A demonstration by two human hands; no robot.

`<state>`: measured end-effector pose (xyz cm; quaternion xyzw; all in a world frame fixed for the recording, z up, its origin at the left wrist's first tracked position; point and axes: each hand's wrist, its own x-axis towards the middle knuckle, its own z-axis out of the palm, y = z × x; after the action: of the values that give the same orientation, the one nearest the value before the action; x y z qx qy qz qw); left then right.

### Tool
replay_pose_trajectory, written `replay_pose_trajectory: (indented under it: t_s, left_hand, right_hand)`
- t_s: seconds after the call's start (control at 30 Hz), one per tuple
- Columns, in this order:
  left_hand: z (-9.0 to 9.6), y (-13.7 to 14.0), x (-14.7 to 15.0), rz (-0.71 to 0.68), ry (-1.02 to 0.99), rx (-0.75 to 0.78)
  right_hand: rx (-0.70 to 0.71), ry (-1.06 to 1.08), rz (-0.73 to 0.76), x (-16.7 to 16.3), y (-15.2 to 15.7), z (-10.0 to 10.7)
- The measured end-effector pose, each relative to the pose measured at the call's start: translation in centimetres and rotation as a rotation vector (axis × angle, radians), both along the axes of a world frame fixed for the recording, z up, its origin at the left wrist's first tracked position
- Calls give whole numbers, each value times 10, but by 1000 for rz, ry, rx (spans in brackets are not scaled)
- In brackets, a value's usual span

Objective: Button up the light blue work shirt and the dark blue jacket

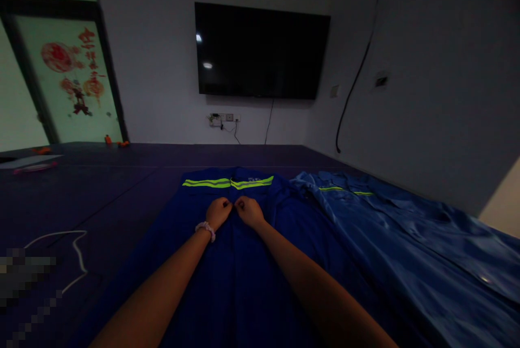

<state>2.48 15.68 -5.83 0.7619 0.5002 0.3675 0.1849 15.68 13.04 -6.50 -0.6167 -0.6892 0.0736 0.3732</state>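
Note:
A dark blue work jacket (211,283) lies spread out in front of me, with a yellow-green reflective stripe across its chest. Its front opening runs down the middle. My left hand (218,212), with a pale scrunchie (205,230) on the wrist, pinches the jacket at the left side of that opening, just below the stripe. Close beside it, my right hand (248,211) pinches the right side. The fingertips of both hands nearly meet. Whether a button or zip lies between them is too dark and small to tell.
A lighter blue garment (377,239) with a thin stripe lies to the right. At the left are a white cable (79,250) and a blurred-out object (24,277). A television (262,52) hangs on the far wall, and a black cable (357,74) dangles at the right.

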Motion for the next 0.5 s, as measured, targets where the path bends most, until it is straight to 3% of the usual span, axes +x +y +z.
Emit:
replay_pose_trajectory:
  t_s: [0.5]
  left_hand:
    - [-1, 1, 1, -4, -36, -2]
  right_hand:
    - [3, -2, 25, 0, 0, 1]
